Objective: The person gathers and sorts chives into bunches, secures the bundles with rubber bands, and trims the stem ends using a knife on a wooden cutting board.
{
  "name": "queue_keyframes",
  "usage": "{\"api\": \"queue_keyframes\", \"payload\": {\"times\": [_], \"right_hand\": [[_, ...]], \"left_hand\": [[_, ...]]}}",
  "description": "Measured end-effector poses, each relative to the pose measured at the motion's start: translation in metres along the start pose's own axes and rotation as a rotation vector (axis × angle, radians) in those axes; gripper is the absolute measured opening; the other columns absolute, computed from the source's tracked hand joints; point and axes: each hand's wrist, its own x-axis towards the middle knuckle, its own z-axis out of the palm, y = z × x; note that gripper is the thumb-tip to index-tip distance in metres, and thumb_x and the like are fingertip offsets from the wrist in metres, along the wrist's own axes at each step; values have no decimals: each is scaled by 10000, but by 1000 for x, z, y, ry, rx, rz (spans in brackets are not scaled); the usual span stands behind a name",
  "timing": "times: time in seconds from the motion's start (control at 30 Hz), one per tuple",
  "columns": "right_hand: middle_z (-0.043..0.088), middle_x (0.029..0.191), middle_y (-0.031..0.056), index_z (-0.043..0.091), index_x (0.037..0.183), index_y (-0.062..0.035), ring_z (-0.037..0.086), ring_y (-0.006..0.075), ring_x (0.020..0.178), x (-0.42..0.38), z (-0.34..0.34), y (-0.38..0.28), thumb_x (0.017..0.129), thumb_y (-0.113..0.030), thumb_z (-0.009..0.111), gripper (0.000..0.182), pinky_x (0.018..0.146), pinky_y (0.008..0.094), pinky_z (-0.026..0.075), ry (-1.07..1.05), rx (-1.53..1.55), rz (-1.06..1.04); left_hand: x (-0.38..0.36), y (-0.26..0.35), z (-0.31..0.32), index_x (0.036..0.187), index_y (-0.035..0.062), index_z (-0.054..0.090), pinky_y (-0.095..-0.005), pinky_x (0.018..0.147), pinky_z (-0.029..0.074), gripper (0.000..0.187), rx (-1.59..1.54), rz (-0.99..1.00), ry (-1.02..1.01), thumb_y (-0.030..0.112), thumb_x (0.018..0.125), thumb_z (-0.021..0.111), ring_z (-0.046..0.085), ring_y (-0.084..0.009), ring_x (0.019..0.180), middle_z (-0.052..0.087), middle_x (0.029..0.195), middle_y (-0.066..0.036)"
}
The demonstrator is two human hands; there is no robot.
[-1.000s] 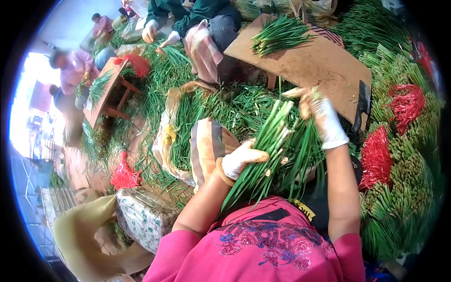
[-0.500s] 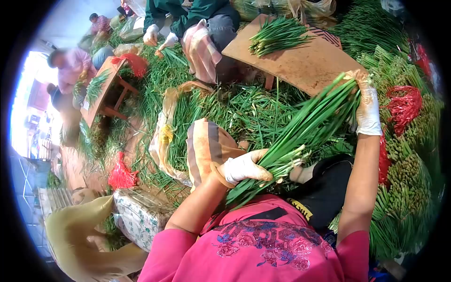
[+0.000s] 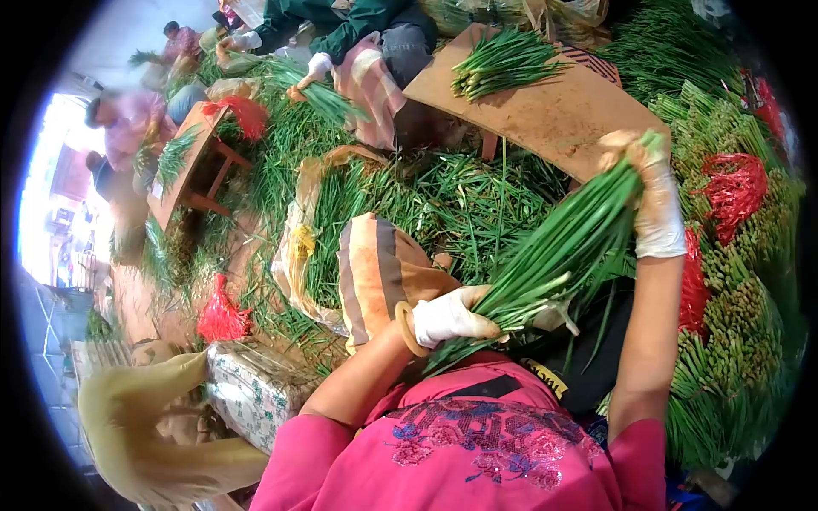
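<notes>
A long bunch of green stalks (image 3: 558, 243) stretches diagonally between my two gloved hands. Near the lower end, where several pale stalk ends stick out, my left hand (image 3: 456, 317) is wrapped round the stalks. My right hand (image 3: 652, 192), in a stained white glove, grips the upper right end close to the board's corner; some of its fingers are blurred. Below the bunch, a few loose stalks hang over the dark cloth at my lap. A striped cloth (image 3: 375, 277) covers my knee beside my left hand.
A wooden board (image 3: 545, 115) bears another green bunch (image 3: 503, 66). Stacked bundles (image 3: 733, 341) and red ties (image 3: 734, 192) lie at the right. Loose stalks (image 3: 460, 213) cover the floor. Across from me, a person in green sleeves (image 3: 366, 25) holds stalks; others sit at the upper left.
My right hand has shifted slightly left and down, and its end of the bunch has turned. A few stalks now droop below. The person opposite has spread their hands apart, with more stalks showing.
</notes>
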Motion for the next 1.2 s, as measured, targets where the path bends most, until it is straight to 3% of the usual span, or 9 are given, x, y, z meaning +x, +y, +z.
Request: {"api": "queue_keyframes", "payload": {"times": [0.13,0.2,0.3,0.4,0.53,0.67,0.87,0.97,1.2], "right_hand": [[615,976,10,623,1062,-92,549,95,859,32,-85,-62,880,-367,539,340,804,263,451,454,-354,-368],[624,977,-15,643,1044,-113,535,72,904,27,-79,-70,889,-384,506,341,816,237,412,366,-624,-569],[635,922,-26,605,1013,-113,565,32,709,10,-28,-44,895,-246,542,189,484,166,345,231,-753,-355],[645,903,73,591,916,-5,573,98,670,-6,12,-17,795,28,566,128,614,239,470,-95,-478,-152],[657,839,61,637,872,-11,547,91,594,-13,38,15,815,-18,621,59,576,220,459,-244,-391,173],[638,789,18,648,991,-14,550,69,610,-24,70,19,835,-114,642,185,559,209,443,-530,-247,353],[637,754,-7,645,873,-113,543,71,636,6,14,46,875,-426,568,323,529,241,420,12,-474,40],[668,837,16,678,856,-91,601,80,677,24,-40,13,889,-311,557,252,518,200,421,254,-252,-197],[642,718,-13,610,1102,-77,566,19,621,-29,46,8,872,-153,573,245,445,154,332,-259,-471,167]], "left_hand": [[-34,14,-16,1239,-9,474,-248,662,484,608,-285,112,43,222,726,703,596,-144,752,619,923,-110],[-41,27,-3,1263,-23,441,-244,562,457,663,-418,220,228,284,729,684,572,-197,609,614,835,-133],[-28,31,2,1305,-18,408,-291,562,459,686,-531,233,277,293,756,679,571,-176,601,629,865,-140],[-16,22,7,1312,-16,401,-317,546,451,672,-736,268,215,291,779,670,548,-160,562,627,873,-132],[-10,13,-7,1097,-64,528,-237,365,326,570,-508,178,131,462,877,515,414,-126,374,468,510,-53],[4,20,8,961,-64,587,-201,320,307,606,-345,54,85,527,867,486,414,-102,336,490,504,-51],[-12,30,3,1207,-9,478,-191,380,357,547,-416,244,83,403,858,569,443,-107,436,548,733,-85],[-26,6,-32,1098,37,522,-231,373,340,367,-872,377,-37,356,927,455,425,-132,408,539,725,-82],[8,-5,-34,831,59,582,-266,359,277,462,-836,409,-311,431,944,332,350,-138,319,415,432,-24]]}}
